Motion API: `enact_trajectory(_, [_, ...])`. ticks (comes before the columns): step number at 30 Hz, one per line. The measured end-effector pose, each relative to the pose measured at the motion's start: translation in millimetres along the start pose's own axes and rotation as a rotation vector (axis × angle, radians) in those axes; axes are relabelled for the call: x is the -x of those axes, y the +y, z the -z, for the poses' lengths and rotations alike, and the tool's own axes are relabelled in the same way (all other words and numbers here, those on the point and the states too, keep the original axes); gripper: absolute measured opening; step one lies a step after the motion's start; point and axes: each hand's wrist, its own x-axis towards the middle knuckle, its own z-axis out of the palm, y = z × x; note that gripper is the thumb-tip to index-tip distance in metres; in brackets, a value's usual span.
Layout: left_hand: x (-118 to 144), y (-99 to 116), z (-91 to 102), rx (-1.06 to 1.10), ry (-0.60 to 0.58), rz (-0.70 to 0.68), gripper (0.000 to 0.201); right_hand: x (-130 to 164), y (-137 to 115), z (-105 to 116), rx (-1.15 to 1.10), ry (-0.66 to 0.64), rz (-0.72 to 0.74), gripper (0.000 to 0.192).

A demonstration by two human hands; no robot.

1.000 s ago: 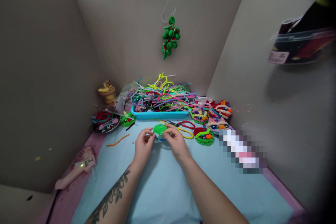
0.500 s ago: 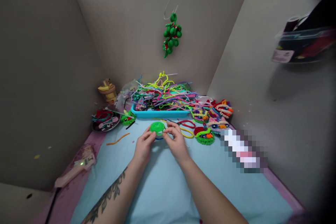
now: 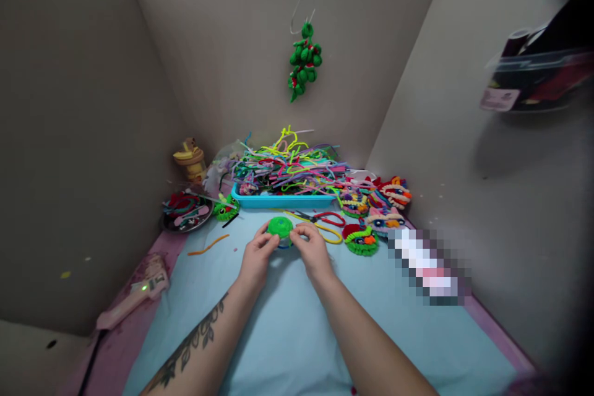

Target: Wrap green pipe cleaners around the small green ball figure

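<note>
Plainly, I have the green piece point(image 3: 281, 226) between both hands, over the middle of the blue cloth point(image 3: 283, 334); whether its underside rests on the cloth I can't tell. My left hand point(image 3: 255, 253) grips its near left edge, thumb and fingertips closed on it. My right hand point(image 3: 312, 250) pinches the right edge, fingers curled in.

As for progress, the rounded green top looks largely formed, and a bit of blue rim point(image 3: 284, 247) shows underneath. I see no eyes or beak on it from this side, while the red-and-green bird point(image 3: 362, 240) to the right has both, so I judge this piece to be at a plainer, earlier stage. What my fingertips are pressing or tucking is too small to make out, and the far side is hidden.

Nothing else is in my grip: the scissors point(image 3: 335, 217) lie just beyond my right hand, an orange stem point(image 3: 208, 245) lies to the left, and the glue gun point(image 3: 134, 303), its light glowing green, lies well apart. Plenty of stems point(image 3: 297, 167) remain heaped in the blue tray point(image 3: 285, 202).
</note>
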Motion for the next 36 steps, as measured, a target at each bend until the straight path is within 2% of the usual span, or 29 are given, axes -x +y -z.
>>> enact_trajectory(6, [-1.5, -1.3, 0.7, -0.056, -0.017, -0.015, 0.023, -2.1, 3.7, -1.9, -0.283, -0.08, -0.209, 0.017])
enact_trajectory(8, [-1.9, -1.3, 0.9, -0.129, 0.032, -0.056, 0.022, -2.7, 2.5, -1.1, -0.311, -0.063, -0.197, 0.016])
enact_trajectory(12, [0.4, 3.0, 1.6, -0.357, 0.254, -0.21, 0.028, -3.1, 0.4, 0.4, -0.282, -0.007, -0.144, 0.013])
enact_trajectory(14, [3.0, 5.5, 0.8, -0.421, 0.2, -0.247, 0.025, -2.7, 0.2, 0.2, -0.282, -0.007, -0.145, 0.013])
enact_trajectory(17, [6.2, 6.6, -1.6, -0.378, 0.106, -0.251, 0.02, -0.9, 0.5, -1.5, -0.273, -0.032, -0.158, 0.013])
enact_trajectory(25, [4.1, 6.0, -3.1, -0.105, 0.121, -0.105, 0.023, 3.5, 2.4, -5.4, -0.225, -0.081, -0.172, 0.014])
enact_trajectory(32, [2.0, 7.3, -2.5, 0.016, 0.132, -0.061, 0.025, 6.3, 0.8, -6.0, -0.102, -0.033, -0.06, 0.012])
enact_trajectory(36, [0.9, 6.6, -1.9, 0.03, 0.188, -0.074, 0.026, 15.1, -14.2, -3.3, 0.137, 0.139, 0.212, 0.012])
